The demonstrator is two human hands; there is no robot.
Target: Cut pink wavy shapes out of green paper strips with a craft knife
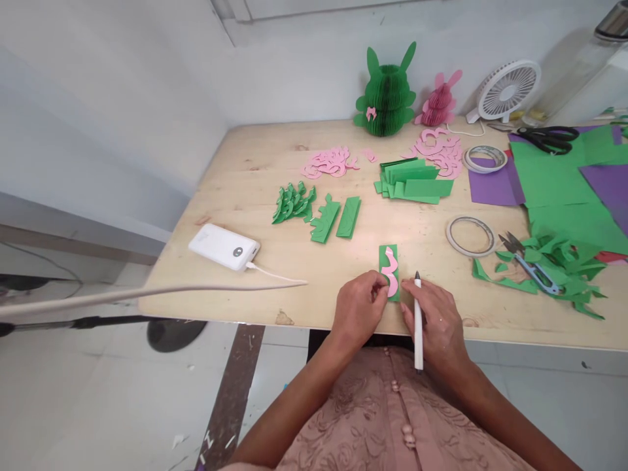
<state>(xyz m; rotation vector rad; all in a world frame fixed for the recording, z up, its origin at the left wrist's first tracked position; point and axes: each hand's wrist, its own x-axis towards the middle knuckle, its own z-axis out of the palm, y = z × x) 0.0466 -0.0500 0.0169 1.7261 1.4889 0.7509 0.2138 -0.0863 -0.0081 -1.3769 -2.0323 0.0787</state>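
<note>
A small green paper strip [396, 255] lies near the table's front edge with a pink wavy paper cutout [390, 263] on top of it. My left hand [360, 306] is closed, its thumb and forefinger at the lower left edge of the cutout. In my right hand [439, 320] a white pen [418, 330] is held with its dark tip pointing away from me. The fingertips of that hand are beside the strip's right edge. Beyond lie two green strips, one blank-edged with drawn lines [348, 217] and one partly cut [324, 222].
Green cutouts [294, 203], pink cutouts [330, 162] and folded green strips [417, 182] lie farther back. Tape rolls [471, 237], small scissors [532, 265] and green scraps [579, 275] are at right. A power bank [223, 246] with cable sits left. Paper rabbits [390, 98] and a fan [509, 91] stand behind.
</note>
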